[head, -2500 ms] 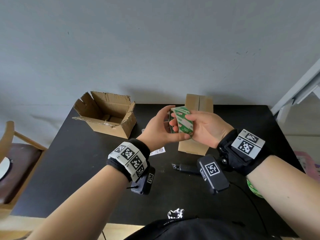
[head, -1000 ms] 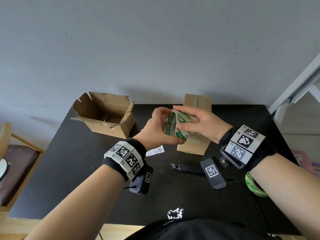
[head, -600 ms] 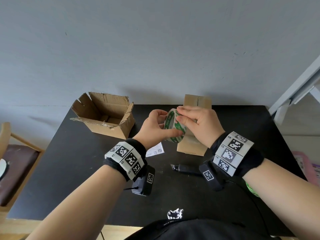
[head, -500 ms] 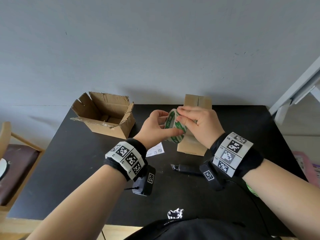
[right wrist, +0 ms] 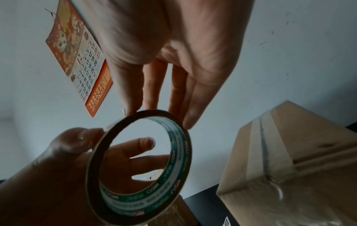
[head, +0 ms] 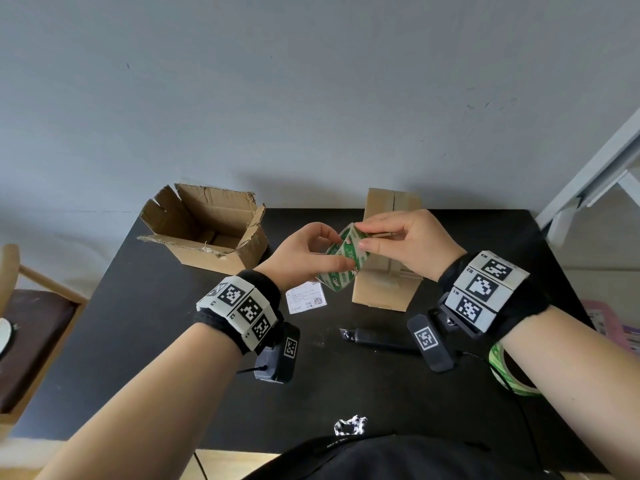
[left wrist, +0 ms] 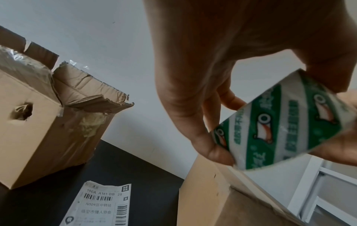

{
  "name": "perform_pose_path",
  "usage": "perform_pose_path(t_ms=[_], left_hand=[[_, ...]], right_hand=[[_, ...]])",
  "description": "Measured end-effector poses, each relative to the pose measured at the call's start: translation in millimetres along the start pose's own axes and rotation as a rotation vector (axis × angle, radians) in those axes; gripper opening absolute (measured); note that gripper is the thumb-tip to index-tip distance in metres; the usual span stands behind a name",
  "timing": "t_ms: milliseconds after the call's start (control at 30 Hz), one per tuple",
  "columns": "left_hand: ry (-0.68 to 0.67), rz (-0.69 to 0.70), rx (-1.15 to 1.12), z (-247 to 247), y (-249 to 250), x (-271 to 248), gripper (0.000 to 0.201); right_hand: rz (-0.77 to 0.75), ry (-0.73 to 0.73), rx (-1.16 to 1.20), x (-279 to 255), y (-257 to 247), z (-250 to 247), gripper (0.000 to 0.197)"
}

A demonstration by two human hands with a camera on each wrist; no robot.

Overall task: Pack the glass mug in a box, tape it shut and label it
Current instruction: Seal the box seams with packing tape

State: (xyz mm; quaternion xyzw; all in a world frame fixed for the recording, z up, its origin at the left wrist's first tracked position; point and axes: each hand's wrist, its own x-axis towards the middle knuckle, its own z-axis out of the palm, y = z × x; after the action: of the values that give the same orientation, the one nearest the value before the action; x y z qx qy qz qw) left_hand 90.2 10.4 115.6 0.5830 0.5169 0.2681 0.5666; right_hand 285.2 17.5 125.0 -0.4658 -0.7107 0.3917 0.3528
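A green-and-white tape roll [head: 341, 263] hangs above the black table [head: 173, 341] in front of a closed cardboard box [head: 381, 285] that stands upright. My left hand [head: 334, 251] grips the roll from the left, thumb on the near side and fingers behind it. My right hand [head: 363, 234] pinches the roll's top edge with thumb and forefinger. In the left wrist view the printed roll [left wrist: 286, 126] sits between my fingers [left wrist: 212, 145]. The right wrist view looks through the roll's ring [right wrist: 178, 160], with the closed box [right wrist: 289, 168] beside it. No glass mug shows.
An open, torn cardboard box [head: 207, 233] stands at the back left. A white shipping label [head: 306, 299] lies beside the closed box, and a black utility knife [head: 374, 337] lies nearer me. A second tape roll [head: 502, 368] lies under my right forearm. A chair [head: 31, 327] stands at the left.
The roll passed from my right hand's grasp into my left hand and turned edge-on. My right hand moved to the roll's top and now pinches there.
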Motion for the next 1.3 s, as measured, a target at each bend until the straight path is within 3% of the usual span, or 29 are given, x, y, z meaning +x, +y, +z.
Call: perform_pose_path(t_ms=[300,900,1067,1167,1300], left_hand=[[0.003,0.0,-0.004,1.1,-1.7,0.4,0.044],[-0.006,-0.088,-0.057,3.3,-12.5,1.9,0.035],[0.009,-0.102,-0.037,0.3,-10.4,1.9,0.037],[0.002,-0.109,-0.006,-0.2,-12.7,2.0,0.03],[-0.006,-0.09,0.008,1.1,-8.9,-0.9,0.042]], right_hand=[[-0.003,-0.05,-0.031,-0.1,1.3,-1.8,0.032],[-0.017,0.047,-0.312,-5.8,2.0,6.7,0.02],[0.079,-0.109,-0.068,-5.2,2.8,1.1,0.031],[0.084,-0.168,-0.107,-3.0,6.5,-1.2,0.033],[0.08,-0.178,-0.147,-2.7,8.8,-2.1,0.033]])
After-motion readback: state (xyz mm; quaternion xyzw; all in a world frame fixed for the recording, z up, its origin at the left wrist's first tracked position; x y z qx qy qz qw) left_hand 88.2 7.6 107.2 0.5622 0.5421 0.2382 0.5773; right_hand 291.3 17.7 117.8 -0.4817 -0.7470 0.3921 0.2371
